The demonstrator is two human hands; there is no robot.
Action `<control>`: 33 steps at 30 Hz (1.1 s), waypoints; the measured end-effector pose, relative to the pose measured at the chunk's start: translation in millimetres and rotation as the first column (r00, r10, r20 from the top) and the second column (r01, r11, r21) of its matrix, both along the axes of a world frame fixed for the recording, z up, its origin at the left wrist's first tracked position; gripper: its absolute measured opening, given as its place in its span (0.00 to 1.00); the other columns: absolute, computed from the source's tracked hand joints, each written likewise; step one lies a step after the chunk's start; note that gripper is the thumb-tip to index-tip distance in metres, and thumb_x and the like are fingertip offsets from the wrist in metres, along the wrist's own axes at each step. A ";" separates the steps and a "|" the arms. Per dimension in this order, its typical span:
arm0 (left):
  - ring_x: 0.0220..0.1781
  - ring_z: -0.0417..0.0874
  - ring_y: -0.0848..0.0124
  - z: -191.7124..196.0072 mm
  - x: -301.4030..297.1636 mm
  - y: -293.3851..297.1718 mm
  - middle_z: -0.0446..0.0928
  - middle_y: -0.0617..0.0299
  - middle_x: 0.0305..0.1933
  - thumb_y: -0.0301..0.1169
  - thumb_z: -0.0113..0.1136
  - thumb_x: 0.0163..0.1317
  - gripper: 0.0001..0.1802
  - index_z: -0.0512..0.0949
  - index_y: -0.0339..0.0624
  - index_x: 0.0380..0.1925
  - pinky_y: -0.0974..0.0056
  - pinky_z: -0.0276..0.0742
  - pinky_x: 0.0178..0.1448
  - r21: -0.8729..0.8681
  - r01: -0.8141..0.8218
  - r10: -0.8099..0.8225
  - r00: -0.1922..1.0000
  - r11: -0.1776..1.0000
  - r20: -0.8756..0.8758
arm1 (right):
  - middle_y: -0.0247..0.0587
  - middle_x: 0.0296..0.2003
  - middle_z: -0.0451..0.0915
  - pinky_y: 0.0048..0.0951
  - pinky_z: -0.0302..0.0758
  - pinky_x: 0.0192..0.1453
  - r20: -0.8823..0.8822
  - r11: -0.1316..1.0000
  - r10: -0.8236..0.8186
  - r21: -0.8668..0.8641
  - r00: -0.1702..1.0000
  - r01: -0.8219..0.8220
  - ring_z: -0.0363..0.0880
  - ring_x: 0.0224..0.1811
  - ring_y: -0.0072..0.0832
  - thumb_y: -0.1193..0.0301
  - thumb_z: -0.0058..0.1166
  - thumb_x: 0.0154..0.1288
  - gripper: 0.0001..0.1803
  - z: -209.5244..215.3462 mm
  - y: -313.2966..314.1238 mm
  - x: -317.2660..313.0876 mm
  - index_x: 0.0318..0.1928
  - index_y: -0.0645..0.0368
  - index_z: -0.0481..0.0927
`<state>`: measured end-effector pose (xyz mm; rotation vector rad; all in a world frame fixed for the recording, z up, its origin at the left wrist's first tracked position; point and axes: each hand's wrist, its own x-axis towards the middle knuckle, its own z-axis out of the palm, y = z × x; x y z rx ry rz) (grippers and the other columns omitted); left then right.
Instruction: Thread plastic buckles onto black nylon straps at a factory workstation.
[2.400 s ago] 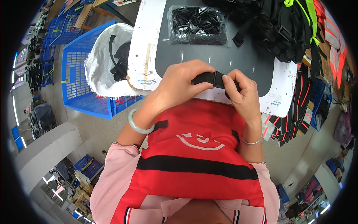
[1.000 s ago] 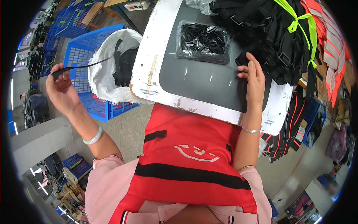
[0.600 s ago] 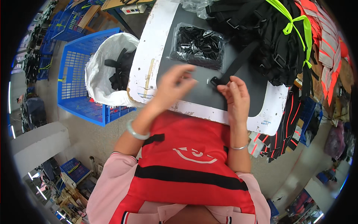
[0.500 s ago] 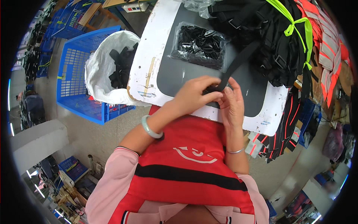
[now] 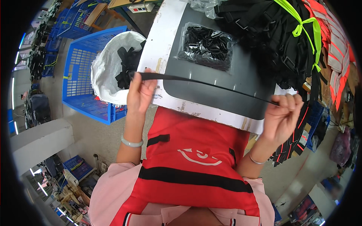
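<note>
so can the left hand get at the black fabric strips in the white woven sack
Probably yes: the sack gapes open beside the left hand, strips showing, though that hand holds a long black strap.

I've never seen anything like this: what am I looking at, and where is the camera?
There's no robot here, just a person's bare hands. A wide-angle camera worn on the head looks down, so straight edges bend near the rim. The left hand and right hand hold a thin black strap stretched between them, above a white board with a dark middle. On the board lie a clear bag of small black parts and a pile of black straps. Beside it, a white sack holds more black pieces.
</note>
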<state>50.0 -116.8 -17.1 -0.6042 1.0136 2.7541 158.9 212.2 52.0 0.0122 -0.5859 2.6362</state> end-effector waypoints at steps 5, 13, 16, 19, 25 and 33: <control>0.35 0.78 0.73 -7.1 -51.6 4.9 0.75 0.63 0.31 0.31 0.54 0.65 0.06 0.73 0.40 0.33 0.68 0.77 0.40 0.407 0.177 -0.114 0.978 0.896 -0.174 | 0.28 0.21 0.63 0.26 0.64 0.30 0.215 0.980 -0.198 0.038 0.956 0.195 0.61 0.21 0.20 0.60 0.37 0.74 0.13 -31.3 30.6 15.1 0.43 0.55 0.70; 0.32 0.78 0.58 4.4 -85.0 129.4 0.75 0.52 0.27 0.35 0.65 0.52 0.16 0.76 0.31 0.29 0.60 0.74 0.37 -0.985 -0.167 -0.789 0.597 0.052 -0.143 | 0.32 0.17 0.67 0.18 0.64 0.21 0.575 0.804 -0.218 0.564 0.788 -0.190 0.63 0.15 0.17 0.62 0.37 0.74 0.15 -36.7 -18.9 13.9 0.39 0.62 0.71; 0.42 0.75 0.48 -1.3 -90.2 150.7 0.75 0.44 0.34 0.34 0.66 0.48 0.17 0.76 0.29 0.30 0.55 0.72 0.47 -0.965 -0.220 -0.849 0.528 -0.141 0.004 | 0.31 0.17 0.68 0.16 0.63 0.22 0.556 0.722 -0.160 0.629 0.815 -0.288 0.64 0.17 0.15 0.64 0.39 0.74 0.15 -43.3 -32.8 12.2 0.38 0.63 0.72; 0.42 0.76 0.50 -2.3 -92.0 157.2 0.75 0.47 0.34 0.33 0.66 0.47 0.15 0.76 0.31 0.28 0.55 0.71 0.48 -0.944 -0.214 -0.846 0.523 -0.253 0.108 | 0.29 0.18 0.68 0.14 0.60 0.22 0.558 0.681 -0.092 0.640 0.825 -0.357 0.62 0.17 0.12 0.66 0.40 0.73 0.13 -41.0 -42.4 10.4 0.37 0.63 0.72; 0.34 0.81 0.53 7.2 -82.5 153.4 0.79 0.47 0.31 0.32 0.65 0.49 0.13 0.78 0.34 0.32 0.57 0.75 0.41 -0.992 -0.118 -0.808 0.587 -0.040 -0.038 | 0.29 0.16 0.70 0.18 0.62 0.22 0.587 0.531 -0.203 0.738 0.784 -0.415 0.66 0.18 0.14 0.66 0.48 0.70 0.11 -43.7 -42.8 7.2 0.40 0.63 0.75; 0.16 0.66 0.85 52.0 -22.9 126.8 0.70 0.73 0.17 0.30 0.63 0.55 0.11 0.80 0.39 0.38 0.76 0.60 0.20 -0.798 0.526 -0.872 0.490 0.293 0.003 | 0.39 0.20 0.76 0.23 0.69 0.26 0.309 0.158 -0.465 0.951 0.829 -0.266 0.73 0.20 0.24 0.73 0.56 0.60 0.10 -31.3 -44.9 -24.2 0.43 0.59 0.78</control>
